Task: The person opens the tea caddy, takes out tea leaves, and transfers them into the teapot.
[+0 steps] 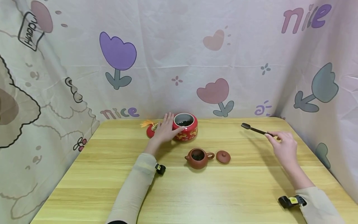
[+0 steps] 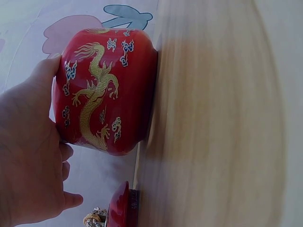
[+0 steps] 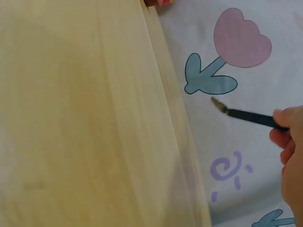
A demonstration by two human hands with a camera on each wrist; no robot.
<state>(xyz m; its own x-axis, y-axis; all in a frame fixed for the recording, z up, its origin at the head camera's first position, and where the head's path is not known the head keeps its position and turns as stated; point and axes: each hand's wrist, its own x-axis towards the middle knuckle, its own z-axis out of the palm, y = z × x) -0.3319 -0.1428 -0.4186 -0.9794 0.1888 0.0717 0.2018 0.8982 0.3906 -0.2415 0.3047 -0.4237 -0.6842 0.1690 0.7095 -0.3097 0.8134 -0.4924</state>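
At the back of the table a red jar with gold dragons stands upright, its mouth uncovered and dark tea leaves inside. My left hand rests against its left side, fingers straight and the thumb across the near rim. Beside that hand lies the jar's red lid with a yellow tassel, partly covered by the hand. To the right, my right hand pinches the handle end of a dark tea scoop, raised above the table and pointing left. Nearer me sits a brown clay teapot, uncovered, with dark leaves in it.
The teapot's round lid lies just right of its handle. A patterned cloth hangs behind the wooden table and along both sides. Each wrist carries a small black camera.
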